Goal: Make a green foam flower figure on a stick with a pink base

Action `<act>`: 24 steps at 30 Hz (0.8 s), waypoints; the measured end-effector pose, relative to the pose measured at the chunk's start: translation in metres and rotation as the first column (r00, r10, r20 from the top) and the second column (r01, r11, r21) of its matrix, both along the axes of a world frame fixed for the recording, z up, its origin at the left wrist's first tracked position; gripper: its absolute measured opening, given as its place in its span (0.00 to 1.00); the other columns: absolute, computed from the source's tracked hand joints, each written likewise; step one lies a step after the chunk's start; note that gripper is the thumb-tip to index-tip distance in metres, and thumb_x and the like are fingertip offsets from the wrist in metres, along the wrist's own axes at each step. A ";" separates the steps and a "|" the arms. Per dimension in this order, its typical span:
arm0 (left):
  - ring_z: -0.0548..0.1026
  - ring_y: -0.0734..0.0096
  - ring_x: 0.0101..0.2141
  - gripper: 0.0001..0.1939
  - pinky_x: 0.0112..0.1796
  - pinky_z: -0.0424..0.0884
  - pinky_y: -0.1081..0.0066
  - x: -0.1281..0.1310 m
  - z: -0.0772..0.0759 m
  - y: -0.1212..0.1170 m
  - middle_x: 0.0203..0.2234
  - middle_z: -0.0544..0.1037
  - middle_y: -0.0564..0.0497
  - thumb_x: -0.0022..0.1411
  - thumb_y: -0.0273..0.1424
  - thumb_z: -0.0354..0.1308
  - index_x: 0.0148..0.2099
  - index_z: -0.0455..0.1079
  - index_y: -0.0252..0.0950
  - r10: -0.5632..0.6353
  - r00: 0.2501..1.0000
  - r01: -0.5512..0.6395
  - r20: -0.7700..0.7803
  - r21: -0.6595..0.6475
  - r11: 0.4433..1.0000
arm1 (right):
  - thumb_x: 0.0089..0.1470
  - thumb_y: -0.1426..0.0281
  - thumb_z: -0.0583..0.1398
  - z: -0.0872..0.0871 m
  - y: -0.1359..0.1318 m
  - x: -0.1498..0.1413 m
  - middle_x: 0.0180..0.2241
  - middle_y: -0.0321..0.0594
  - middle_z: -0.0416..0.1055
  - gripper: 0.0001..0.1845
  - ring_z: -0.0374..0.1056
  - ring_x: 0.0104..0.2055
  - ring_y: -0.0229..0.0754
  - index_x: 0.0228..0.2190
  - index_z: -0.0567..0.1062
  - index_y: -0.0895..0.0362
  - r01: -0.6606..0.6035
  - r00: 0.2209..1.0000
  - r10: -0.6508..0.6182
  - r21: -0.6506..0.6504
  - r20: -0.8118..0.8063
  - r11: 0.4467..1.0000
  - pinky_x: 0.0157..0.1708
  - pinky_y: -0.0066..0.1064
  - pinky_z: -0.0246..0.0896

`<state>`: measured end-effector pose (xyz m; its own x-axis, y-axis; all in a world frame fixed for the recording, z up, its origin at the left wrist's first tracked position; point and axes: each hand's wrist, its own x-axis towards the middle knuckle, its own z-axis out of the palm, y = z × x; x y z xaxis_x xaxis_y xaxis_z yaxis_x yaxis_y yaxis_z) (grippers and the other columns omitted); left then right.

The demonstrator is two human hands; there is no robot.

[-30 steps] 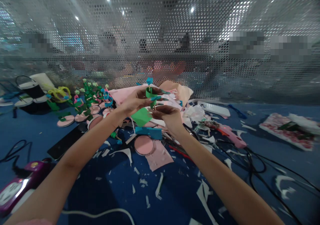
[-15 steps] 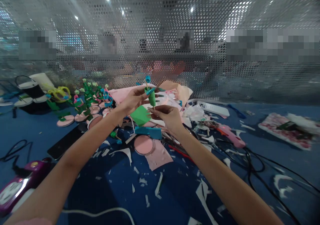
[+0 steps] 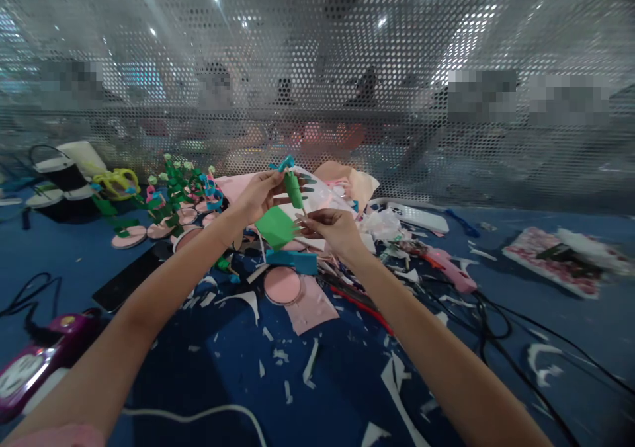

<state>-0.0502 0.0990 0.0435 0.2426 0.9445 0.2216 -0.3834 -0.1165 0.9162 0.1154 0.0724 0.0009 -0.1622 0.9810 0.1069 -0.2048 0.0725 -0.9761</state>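
We hold a tilted paper flower point(image 3: 294, 190) above scattered scraps point(image 3: 310, 362).
Our left grip point(image 3: 262, 192) pinches its blue top point(image 3: 285, 163); our right grip point(image 3: 331, 227) pinches the stick point(image 3: 304, 213) below its green wrap point(image 3: 294, 194), near a green sheet point(image 3: 276, 227).

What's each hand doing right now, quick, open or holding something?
Left hand: closed, holding the green-wrapped stick near its top.
Right hand: closed, pinching the same stick's lower end.
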 end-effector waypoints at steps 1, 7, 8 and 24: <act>0.77 0.60 0.40 0.13 0.39 0.74 0.63 0.001 0.001 -0.001 0.31 0.80 0.45 0.49 0.38 0.64 0.29 0.71 0.32 0.009 1.000 -0.009 -0.006 -0.008 1.000 | 0.21 0.61 0.72 0.000 0.000 0.000 0.18 0.38 0.74 0.21 0.71 0.20 0.39 0.19 0.74 0.61 0.001 1.000 -0.001 0.003 -0.002 1.000 0.23 0.28 0.70; 0.78 0.66 0.37 0.15 0.39 0.73 0.69 -0.003 0.003 -0.002 0.36 0.80 0.45 0.44 0.32 0.68 0.36 0.75 0.32 -0.141 0.984 0.143 -0.109 0.012 0.990 | 0.20 0.60 0.72 0.002 -0.001 0.001 0.18 0.37 0.73 0.22 0.71 0.20 0.38 0.19 0.74 0.60 -0.009 1.000 0.009 -0.002 -0.012 1.000 0.24 0.28 0.71; 0.78 0.66 0.37 0.16 0.40 0.73 0.69 -0.005 0.003 -0.002 0.37 0.80 0.44 0.43 0.31 0.69 0.37 0.75 0.32 -0.175 0.977 0.179 -0.119 0.027 0.983 | 0.21 0.60 0.72 0.002 -0.001 0.002 0.18 0.38 0.74 0.22 0.71 0.21 0.38 0.20 0.74 0.60 -0.017 1.000 0.017 -0.004 -0.009 1.000 0.25 0.29 0.71; 0.76 0.64 0.38 0.24 0.38 0.75 0.63 -0.005 0.014 -0.009 0.43 0.74 0.42 0.40 0.20 0.67 0.41 0.65 0.32 0.005 0.976 0.004 -0.217 0.041 0.999 | 0.19 0.61 0.72 0.016 -0.005 0.009 0.18 0.38 0.74 0.22 0.70 0.19 0.36 0.21 0.77 0.61 -0.173 0.985 0.172 -0.071 -0.028 0.982 0.23 0.26 0.70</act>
